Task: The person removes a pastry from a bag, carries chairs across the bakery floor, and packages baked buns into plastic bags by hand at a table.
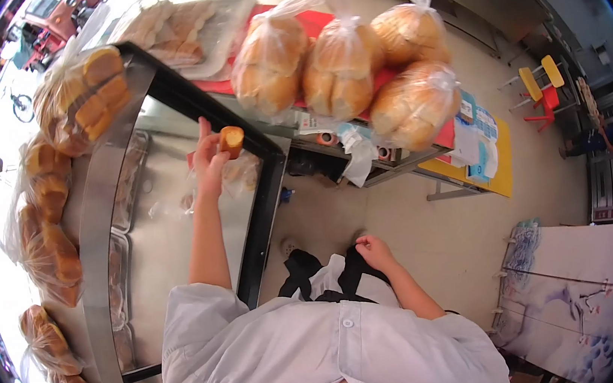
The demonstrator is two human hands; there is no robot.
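A small golden-brown piece of bread (232, 139) is gripped at the thumb side of my left hand (208, 159), with its pale top showing. This hand is over the open display case (175, 237), near its dark inner frame, and one finger points upward. Below it in the case lies a clear bag of small baked goods (240, 175). Beside my thigh and the black cloth at my waist, my right hand (376, 251) hangs low with its fingers curled in. Nothing shows in it.
Bagged loaves (92, 102) line the case's outer ledge at left. More bagged bread (341, 66) and a plastic-covered tray (217, 39) fill the red-topped counter ahead. A yellow table (500, 162) and stools (540, 82) stand to the right. Another person (603, 139) is at far right.
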